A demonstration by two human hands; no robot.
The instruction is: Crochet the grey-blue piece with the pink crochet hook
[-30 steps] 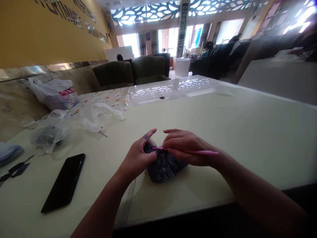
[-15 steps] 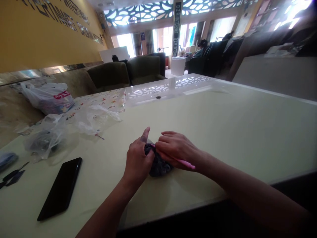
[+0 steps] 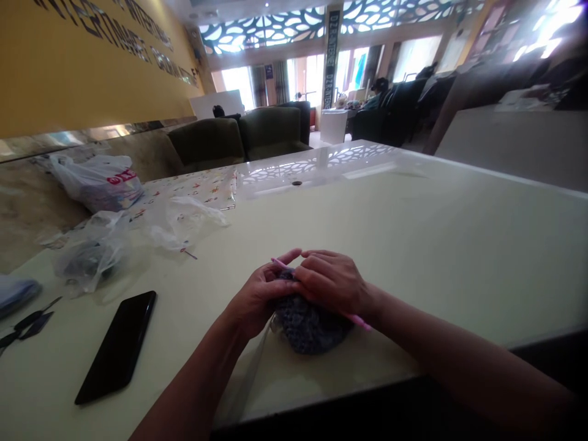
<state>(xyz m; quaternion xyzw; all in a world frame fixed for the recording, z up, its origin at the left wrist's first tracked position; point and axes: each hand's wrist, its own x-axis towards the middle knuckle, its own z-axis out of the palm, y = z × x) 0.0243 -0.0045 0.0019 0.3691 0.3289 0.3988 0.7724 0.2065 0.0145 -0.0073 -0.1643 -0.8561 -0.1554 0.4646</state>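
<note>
A pink crochet hook [image 3: 359,321] passes under my right hand [image 3: 333,278], which is closed around it. Its thin tip points up and left, over the edge of a dark grey-blue crochet piece [image 3: 305,327]. My left hand [image 3: 260,294] pinches the upper left edge of that piece between thumb and fingers, with the index finger stretched toward my right fingertips. The crochet piece hangs below both hands, close above or on the pale table [image 3: 413,245]. A strand of yarn seems to run down from beside my left wrist. My right palm hides the middle of the hook.
On the left lie a black phone [image 3: 117,346], dark scissors [image 3: 30,324] and a bluish bundle [image 3: 17,294]. Clear plastic bags [image 3: 92,257] and a white shopping bag [image 3: 103,180] stand behind them. Green chairs [image 3: 275,131] and people are farther off.
My left hand has turned, its raised index finger lowering toward my right hand. More of the crochet piece shows below the hands, and the hook's tip now shows above its edge.
</note>
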